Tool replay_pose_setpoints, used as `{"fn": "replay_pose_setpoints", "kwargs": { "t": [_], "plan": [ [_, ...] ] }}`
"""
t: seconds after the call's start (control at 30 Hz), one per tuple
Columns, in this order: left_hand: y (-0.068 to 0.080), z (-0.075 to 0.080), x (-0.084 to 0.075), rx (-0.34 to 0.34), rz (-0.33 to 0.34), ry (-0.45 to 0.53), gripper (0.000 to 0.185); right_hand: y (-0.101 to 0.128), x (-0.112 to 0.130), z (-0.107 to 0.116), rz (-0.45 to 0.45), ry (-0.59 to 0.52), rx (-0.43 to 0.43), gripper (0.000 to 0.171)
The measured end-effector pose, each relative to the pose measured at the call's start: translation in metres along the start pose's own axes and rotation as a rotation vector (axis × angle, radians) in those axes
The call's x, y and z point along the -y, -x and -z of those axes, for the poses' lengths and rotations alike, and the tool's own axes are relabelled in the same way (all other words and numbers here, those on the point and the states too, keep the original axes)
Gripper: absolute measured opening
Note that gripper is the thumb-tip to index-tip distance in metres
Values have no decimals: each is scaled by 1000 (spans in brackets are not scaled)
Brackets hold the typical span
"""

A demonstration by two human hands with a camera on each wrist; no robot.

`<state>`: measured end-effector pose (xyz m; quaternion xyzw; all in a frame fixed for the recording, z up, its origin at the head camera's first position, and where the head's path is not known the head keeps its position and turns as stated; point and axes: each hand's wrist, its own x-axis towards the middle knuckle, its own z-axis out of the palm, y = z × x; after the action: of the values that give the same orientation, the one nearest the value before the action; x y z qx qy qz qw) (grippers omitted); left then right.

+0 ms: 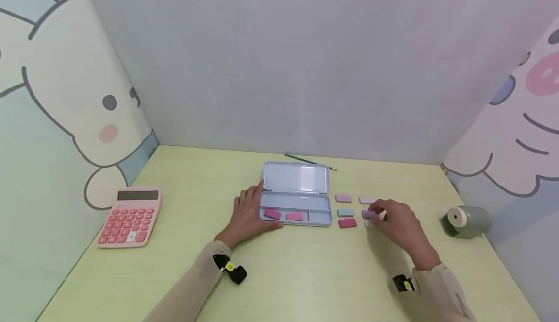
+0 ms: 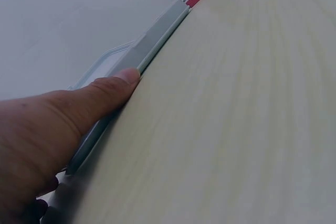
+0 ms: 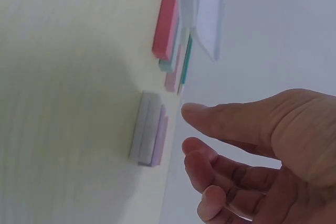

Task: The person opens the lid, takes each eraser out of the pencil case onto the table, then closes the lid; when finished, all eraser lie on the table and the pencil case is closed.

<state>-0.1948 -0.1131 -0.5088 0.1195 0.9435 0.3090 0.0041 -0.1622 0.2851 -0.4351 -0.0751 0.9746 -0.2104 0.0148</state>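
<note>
A pale blue pencil case (image 1: 297, 199) lies with its lid raised, holding two pink blocks (image 1: 294, 216) in its front compartments. Around its left front corner, my left hand (image 1: 249, 215) rests with fingers spread; the thumb (image 2: 113, 87) lies straight against the front edge. My right hand (image 1: 399, 225) hovers over the right column of small rectangular blocks. The right wrist view shows a gap between its thumb and curved fingers, with nothing there. Under it lie a purple block (image 1: 367, 213) and a whitish block (image 3: 144, 129), partly hidden in the head view.
Nearer the case sit a lilac block (image 1: 343, 198), a blue block (image 1: 345, 212) and a dark pink block (image 1: 347, 223). A pale pink block (image 1: 367, 199) tops the right column. Behind lies a thin brush (image 1: 307, 160). A pink calculator (image 1: 131, 217) and a grey-green cylindrical object (image 1: 471, 221) flank everything.
</note>
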Motion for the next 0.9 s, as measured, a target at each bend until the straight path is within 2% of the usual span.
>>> {"fn": "replay_pose_setpoints", "kwargs": {
  "t": [0.27, 0.47, 0.63, 0.9],
  "plan": [
    [-1, 0, -1, 8, -3, 2, 135, -29, 43, -5, 152, -80, -10, 21],
    [0, 0, -1, 8, -1, -3, 135, -53, 68, -18, 285, -129, 80, 18],
    [-1, 2, -2, 12, 2, -12, 135, -63, 90, -33, 340, -131, 183, 14],
    [0, 2, -1, 0, -5, -17, 135, -70, 112, -62, 448, -148, 192, 7]
  ]
}}
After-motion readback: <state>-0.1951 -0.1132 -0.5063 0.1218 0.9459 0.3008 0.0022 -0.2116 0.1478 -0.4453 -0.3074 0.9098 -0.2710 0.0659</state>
